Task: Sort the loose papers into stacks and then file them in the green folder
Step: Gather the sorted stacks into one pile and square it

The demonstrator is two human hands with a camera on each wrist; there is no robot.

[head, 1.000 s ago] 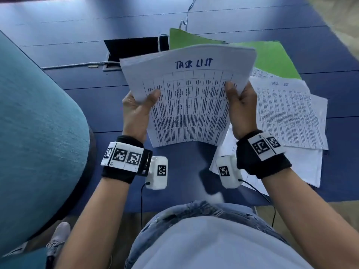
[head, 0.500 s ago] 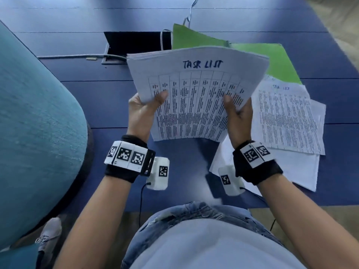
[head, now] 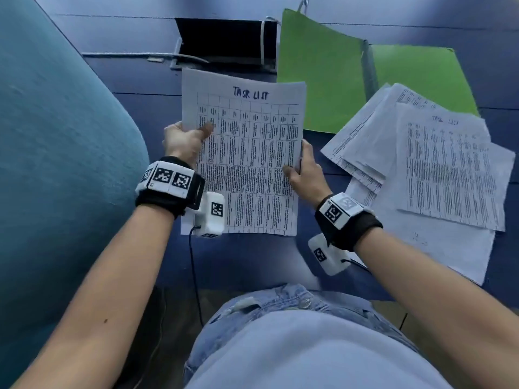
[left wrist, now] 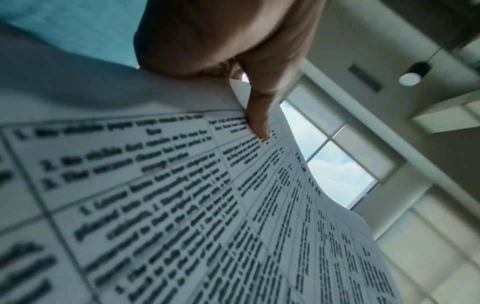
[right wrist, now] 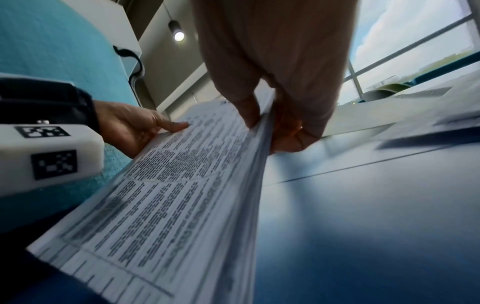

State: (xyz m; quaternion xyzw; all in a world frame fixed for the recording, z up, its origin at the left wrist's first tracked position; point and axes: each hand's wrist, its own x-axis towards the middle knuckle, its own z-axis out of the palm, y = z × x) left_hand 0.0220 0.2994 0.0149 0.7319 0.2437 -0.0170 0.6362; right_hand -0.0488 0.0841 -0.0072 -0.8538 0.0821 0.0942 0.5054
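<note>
A stack of printed "Task List" sheets (head: 247, 164) is held low over the blue table, its long edges toward me and away. My left hand (head: 185, 138) grips its left edge, thumb on top, which the left wrist view shows pressing the paper stack (left wrist: 233, 205). My right hand (head: 304, 169) pinches the right edge, thumb above and fingers below the paper stack (right wrist: 182, 185). The green folder (head: 337, 74) lies open at the back. A loose pile of papers (head: 438, 169) is spread on the right, partly over the folder.
A teal upholstered chair back (head: 56, 164) stands close on the left. A black cable box with an open lid (head: 224, 40) and a grey cable (head: 126, 54) sit in the blue table (head: 252, 262) behind the stack.
The stack went from raised and bent, tilted toward me, to lower and flatter over the table. Both hands moved down with it and kept their grip on its side edges.
</note>
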